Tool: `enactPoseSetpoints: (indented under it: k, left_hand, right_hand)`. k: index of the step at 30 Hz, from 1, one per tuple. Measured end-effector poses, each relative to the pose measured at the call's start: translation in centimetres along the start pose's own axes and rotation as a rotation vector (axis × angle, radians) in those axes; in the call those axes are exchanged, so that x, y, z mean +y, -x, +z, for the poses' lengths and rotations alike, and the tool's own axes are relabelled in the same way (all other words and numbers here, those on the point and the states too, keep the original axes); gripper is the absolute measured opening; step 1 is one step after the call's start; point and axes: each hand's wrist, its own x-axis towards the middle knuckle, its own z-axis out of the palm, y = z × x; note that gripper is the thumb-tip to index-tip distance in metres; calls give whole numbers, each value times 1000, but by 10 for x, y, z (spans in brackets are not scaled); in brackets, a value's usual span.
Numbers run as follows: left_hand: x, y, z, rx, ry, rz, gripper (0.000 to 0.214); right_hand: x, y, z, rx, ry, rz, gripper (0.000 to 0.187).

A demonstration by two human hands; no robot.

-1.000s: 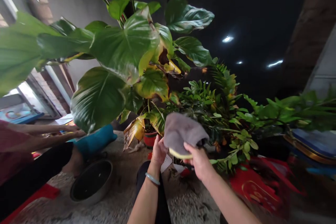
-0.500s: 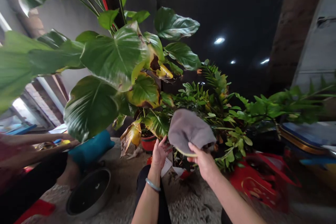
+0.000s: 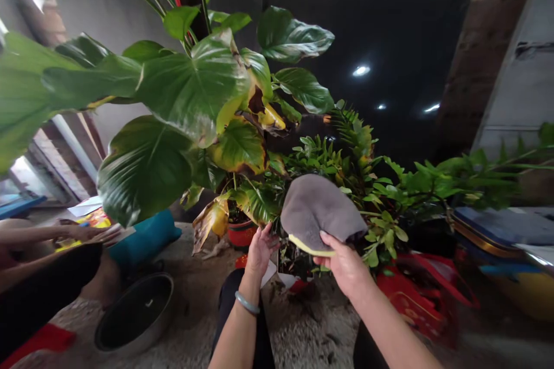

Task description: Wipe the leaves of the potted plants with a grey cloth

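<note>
My right hand is closed on a grey cloth with a yellow edge, held up in front of the potted plants. My left hand, a pale bangle on its wrist, reaches into the low leaves beside the cloth; its fingers are curled among the foliage and I cannot make out whether they hold a leaf. A large-leaved plant with yellowing, browned leaves stands in a red pot right behind my left hand. A bushier small-leaved plant is behind the cloth.
A dark metal bowl lies on the rough floor at lower left. Another person sits at the left, arms stretched over colourful papers. A teal cushion lies near them. Red bags sit at the right.
The view has shifted left and down a little. My right hand with the cloth has moved slightly right and lower in view; my left hand stays in the leaves.
</note>
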Motion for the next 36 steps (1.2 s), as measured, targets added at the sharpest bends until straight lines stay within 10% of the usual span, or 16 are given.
enactPoseSetpoints:
  k: [5, 10, 14, 20, 28, 36]
  left_hand:
    - [-3, -2, -2, 89, -15, 48, 38]
    - [-9, -10, -4, 375, -113, 175, 39]
    - [-16, -9, -3, 210, -154, 109, 32]
    - [-19, -8, 0, 136, -145, 98, 33]
    - [-30, 4, 15, 46, -176, 51, 29]
    - [-39, 26, 32, -41, -149, -56, 50]
  right_hand:
    - [41, 24, -25, 10, 62, 255, 29]
    - [3, 29, -15, -8, -15, 17, 39]
    - [-28, 6, -5, 92, -99, -90, 30]
    - [23, 22, -33, 62, -38, 202, 28]
    - [-41, -7, -31, 212, -165, -306, 37]
    - [17, 9, -47, 164, -184, 148, 19]
